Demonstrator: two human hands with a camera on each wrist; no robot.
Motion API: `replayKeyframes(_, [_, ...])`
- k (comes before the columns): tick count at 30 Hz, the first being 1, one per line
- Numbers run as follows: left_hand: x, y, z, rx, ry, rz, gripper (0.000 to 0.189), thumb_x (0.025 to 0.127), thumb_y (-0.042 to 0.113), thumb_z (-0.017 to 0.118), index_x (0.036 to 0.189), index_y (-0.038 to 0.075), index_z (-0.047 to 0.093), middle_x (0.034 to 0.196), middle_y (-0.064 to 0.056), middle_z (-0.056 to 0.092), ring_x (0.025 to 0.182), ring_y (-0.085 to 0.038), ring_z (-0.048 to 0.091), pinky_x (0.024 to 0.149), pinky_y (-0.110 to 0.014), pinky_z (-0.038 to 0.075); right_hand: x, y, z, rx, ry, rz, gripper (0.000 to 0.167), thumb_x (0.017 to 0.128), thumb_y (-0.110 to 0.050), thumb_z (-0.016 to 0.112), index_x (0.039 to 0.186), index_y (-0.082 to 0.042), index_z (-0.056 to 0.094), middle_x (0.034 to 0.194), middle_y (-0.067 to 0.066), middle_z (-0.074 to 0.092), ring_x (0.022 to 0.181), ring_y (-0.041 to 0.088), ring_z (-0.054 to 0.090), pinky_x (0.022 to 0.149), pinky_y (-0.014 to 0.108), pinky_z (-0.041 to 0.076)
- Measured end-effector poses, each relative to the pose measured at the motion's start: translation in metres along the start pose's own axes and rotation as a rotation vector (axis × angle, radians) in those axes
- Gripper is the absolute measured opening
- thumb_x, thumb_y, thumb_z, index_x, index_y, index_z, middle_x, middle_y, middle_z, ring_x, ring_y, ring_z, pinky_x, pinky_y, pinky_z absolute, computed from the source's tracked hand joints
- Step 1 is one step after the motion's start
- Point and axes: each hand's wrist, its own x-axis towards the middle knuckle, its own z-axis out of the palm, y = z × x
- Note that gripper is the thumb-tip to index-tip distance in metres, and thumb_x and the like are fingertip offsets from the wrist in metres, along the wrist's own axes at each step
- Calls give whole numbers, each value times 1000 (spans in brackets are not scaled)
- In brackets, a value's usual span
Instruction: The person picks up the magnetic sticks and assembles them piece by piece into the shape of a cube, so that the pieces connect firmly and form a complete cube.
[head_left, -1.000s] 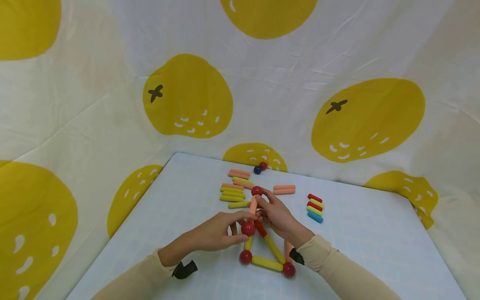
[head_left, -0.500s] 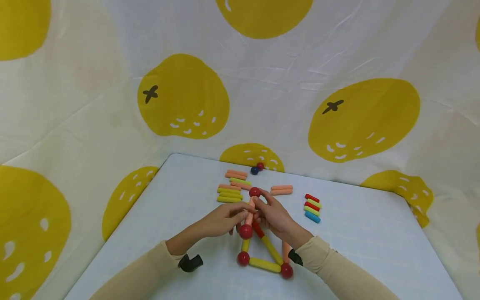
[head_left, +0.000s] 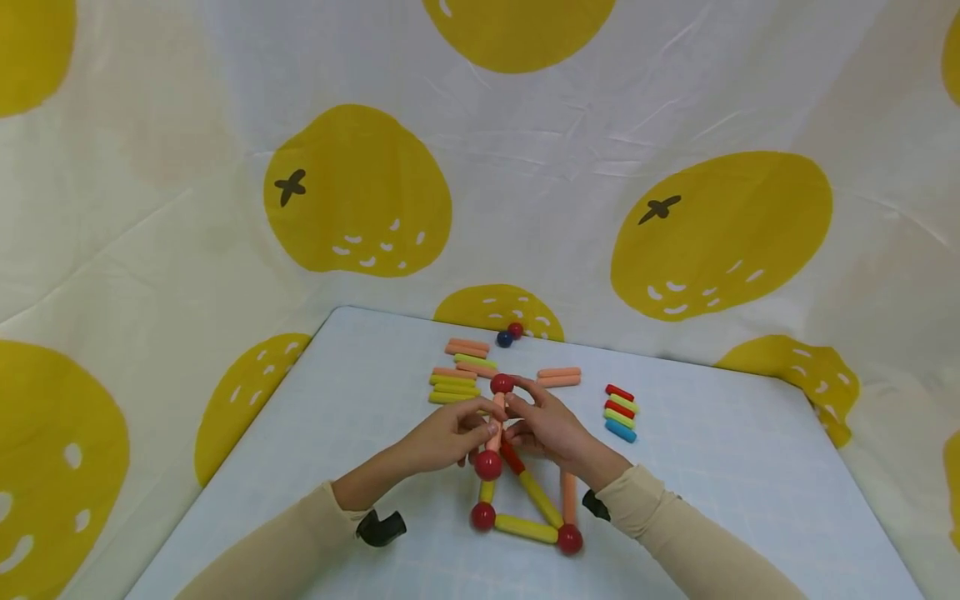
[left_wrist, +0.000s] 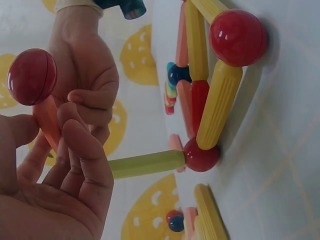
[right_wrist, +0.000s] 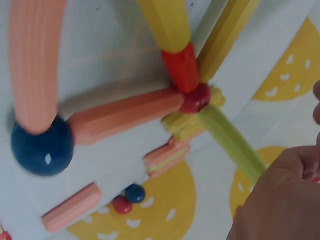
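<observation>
An orange magnetic rod (head_left: 496,417) with a red ball (head_left: 488,465) on its near end and another red ball (head_left: 502,384) on its far end is held above a frame of rods and balls. My left hand (head_left: 450,435) pinches the rod near its middle; the left wrist view shows thumb and fingers (left_wrist: 82,142) around it. My right hand (head_left: 551,421) holds the far end, index finger and thumb at the far ball. A yellow-green rod (right_wrist: 232,142) rises from a red corner ball (right_wrist: 196,98) towards the right hand, its upper end hidden.
The frame has yellow rods (head_left: 527,528), a short red rod (head_left: 512,457), red corner balls (head_left: 570,539) and a blue ball (right_wrist: 42,145). Orange and yellow rods (head_left: 454,387) lie behind. Short coloured rods (head_left: 620,412) lie right. A loose blue ball (head_left: 505,339) is at the back.
My left hand has shifted from beside the near red ball up onto the orange rod. My right hand stays at the far end. The view has drifted slightly.
</observation>
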Motion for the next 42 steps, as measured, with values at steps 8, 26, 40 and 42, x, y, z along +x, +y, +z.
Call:
replayKeyframes(8, [-1, 1, 0, -47, 4, -24, 46, 103, 26, 62, 147, 26, 47, 83, -2, 68, 63, -23, 58, 58, -28, 53, 19, -1, -56, -372, 128, -65, 60, 105, -41, 55, 156, -15, 35, 127, 18, 70, 93, 32, 71, 75, 29, 58])
replayKeyframes(26, [-1, 1, 2, -66, 64, -113, 60, 102, 29, 63, 155, 18, 36, 89, -2, 71, 64, -19, 56, 61, -27, 52, 75, 33, -127, -1121, 208, -118, 44, 108, -24, 51, 150, -15, 48, 146, 22, 56, 128, 40, 56, 110, 62, 43])
replayKeyframes(40, [0, 2, 5, -26, 78, -172, 60, 100, 36, 65, 149, 6, 49, 79, -1, 67, 62, -17, 59, 64, -28, 53, 86, 36, -126, -1467, 194, -372, 20, 98, -20, 68, 114, -10, 73, 99, 11, 76, 84, 26, 68, 87, 46, 59])
replayKeyframes(42, [1, 2, 5, -24, 83, -170, 56, 100, 35, 66, 146, 7, 53, 79, -1, 67, 62, -20, 59, 63, -27, 53, 85, 35, -126, -1500, 189, -394, 18, 98, -20, 68, 112, -10, 75, 93, 9, 75, 79, 24, 66, 84, 44, 60])
